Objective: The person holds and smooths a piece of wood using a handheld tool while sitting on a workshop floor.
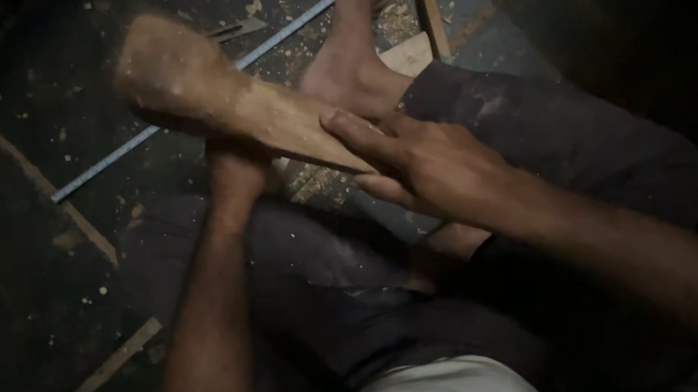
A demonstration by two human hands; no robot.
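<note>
A club-shaped piece of pale wood (215, 93), dusted with sawdust, slants from a thick rounded end at the upper left down to a narrow end near the middle. My left hand (234, 170) grips it from underneath around its middle. My right hand (420, 162) lies on the narrow end, fingers stretched along the wood. The piece hovers over my lap and bent legs.
I sit on a dark floor strewn with wood shavings. My bare foot (350, 47) points to the top. A long metal ruler (149, 133) lies diagonally behind the wood. Thin wooden strips (429, 5) lie at the top, and another strip (82, 391) at the lower left.
</note>
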